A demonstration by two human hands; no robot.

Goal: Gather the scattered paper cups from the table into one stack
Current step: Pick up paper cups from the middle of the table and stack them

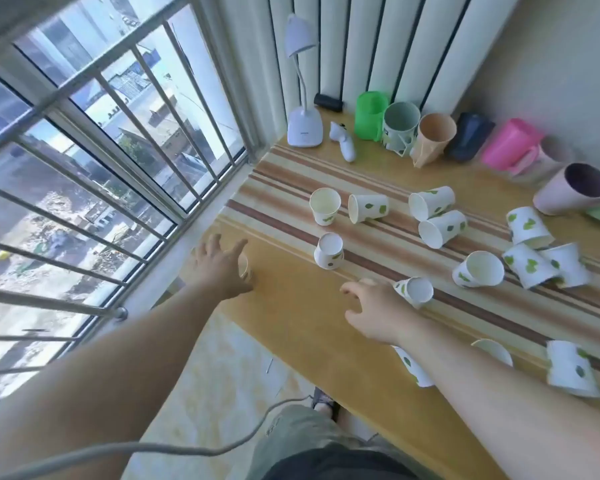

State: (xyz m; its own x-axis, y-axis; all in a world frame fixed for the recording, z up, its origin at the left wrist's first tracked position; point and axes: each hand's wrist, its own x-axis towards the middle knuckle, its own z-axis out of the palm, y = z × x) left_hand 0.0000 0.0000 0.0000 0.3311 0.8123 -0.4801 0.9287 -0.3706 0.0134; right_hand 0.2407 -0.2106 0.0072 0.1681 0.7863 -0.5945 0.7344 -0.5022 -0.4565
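Several white paper cups with green leaf prints lie scattered on the striped wooden table [291,327]. My left hand [219,268] is spread near the table's left corner, fingers apart, over a cup [244,267] that peeks out beside the thumb. My right hand [374,310] hovers palm down with its fingers curled and apart. A tipped cup [417,291] lies against its far side, not gripped. One cup [325,206] stands upright and another [329,252] is just beyond my hands. More lie tipped at the centre [442,228] and right [530,266]. My right forearm partly hides one cup [413,368].
A white desk lamp [303,128] and a small white object [343,143] stand at the back left. A row of coloured plastic mugs [400,128] runs along the back wall. A barred window [101,168] is on the left. A grey cable [153,448] crosses the floor below.
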